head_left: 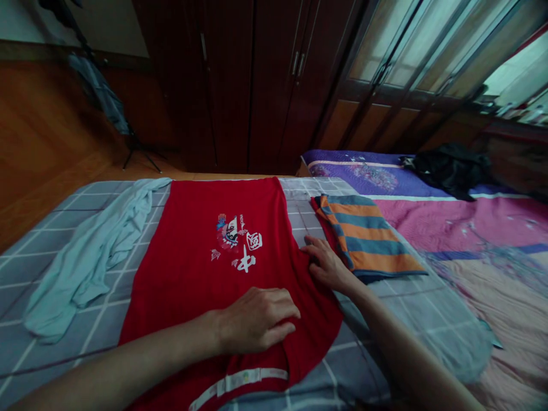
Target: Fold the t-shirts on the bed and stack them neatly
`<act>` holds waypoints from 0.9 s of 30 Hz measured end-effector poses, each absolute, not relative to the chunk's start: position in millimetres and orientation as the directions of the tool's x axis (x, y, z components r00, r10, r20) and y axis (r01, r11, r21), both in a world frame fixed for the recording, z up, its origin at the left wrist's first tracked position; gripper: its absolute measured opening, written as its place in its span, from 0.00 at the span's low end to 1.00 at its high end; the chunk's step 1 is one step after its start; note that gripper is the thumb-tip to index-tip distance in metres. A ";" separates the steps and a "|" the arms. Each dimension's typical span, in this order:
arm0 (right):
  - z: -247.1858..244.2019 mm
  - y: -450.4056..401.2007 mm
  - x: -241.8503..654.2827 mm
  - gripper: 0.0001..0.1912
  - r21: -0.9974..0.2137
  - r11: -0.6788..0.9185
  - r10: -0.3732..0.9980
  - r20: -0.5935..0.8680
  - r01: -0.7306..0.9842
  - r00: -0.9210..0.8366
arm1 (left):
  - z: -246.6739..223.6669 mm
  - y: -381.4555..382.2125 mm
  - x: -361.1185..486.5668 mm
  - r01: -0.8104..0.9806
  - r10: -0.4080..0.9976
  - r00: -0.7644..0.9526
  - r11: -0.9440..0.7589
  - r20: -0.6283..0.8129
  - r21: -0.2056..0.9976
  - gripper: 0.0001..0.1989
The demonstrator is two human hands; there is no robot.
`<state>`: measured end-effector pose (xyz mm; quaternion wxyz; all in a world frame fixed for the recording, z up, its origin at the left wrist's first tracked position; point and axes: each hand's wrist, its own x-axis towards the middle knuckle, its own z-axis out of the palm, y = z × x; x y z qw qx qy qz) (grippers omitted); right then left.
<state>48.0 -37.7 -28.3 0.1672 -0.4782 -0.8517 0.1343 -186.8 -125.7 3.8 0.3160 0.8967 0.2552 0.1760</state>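
A red T-shirt (184,257) with a white and blue print lies spread on the grey checked bedding, its collar toward me. My left hand (259,319) is over the shirt's lower part, palm down, fingers bent, with the thumb apart from the forefinger. At the shirt's right edge, by the sleeve, my right hand (327,262) touches the fabric with its fingers spread. Just right of that hand sits a folded orange and grey striped garment (368,234), with some red cloth under its left side. A pale blue garment (98,245) is stretched out left of the shirt.
Grey checked bedding (115,285) lies under the clothes. A second bed with a purple and pink cover (411,211) adjoins on the right, with a dark garment (454,168) on it. Behind stand a dark wooden wardrobe (240,85) and a stand with hanging clothes (100,94).
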 end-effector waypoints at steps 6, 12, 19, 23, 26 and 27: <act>-11.3 -40.1 51.7 0.06 -0.542 0.257 0.965 0.096 0.800 -0.245 | -21.5 -126.9 -187.5 0.290 0.617 0.726 -0.676 0.305 0.677 0.11; -0.5 -44.0 85.9 0.07 -0.367 -0.108 0.990 0.044 0.924 0.133 | -30.4 -126.9 -194.2 0.345 0.566 0.784 -0.739 0.255 0.579 0.21; 2.7 -68.8 67.3 0.10 0.137 -0.023 0.990 -0.132 0.990 0.041 | -29.4 -133.7 -194.1 0.213 0.364 0.914 -0.805 0.178 0.554 0.22; 19.9 -60.9 55.6 0.10 0.191 0.043 0.998 -0.050 0.981 -0.034 | -25.0 -135.8 -195.4 0.162 0.323 0.929 -0.795 0.181 0.585 0.26; 23.3 -38.1 35.0 0.15 0.083 0.244 0.958 0.137 0.966 -0.253 | -22.8 -136.0 -195.3 0.158 0.319 0.931 -0.789 0.176 0.594 0.27; 21.5 -27.9 25.7 0.17 0.049 0.347 0.924 0.152 0.937 -0.350 | -22.1 -136.0 -195.2 0.160 0.320 0.932 -0.788 0.173 0.594 0.27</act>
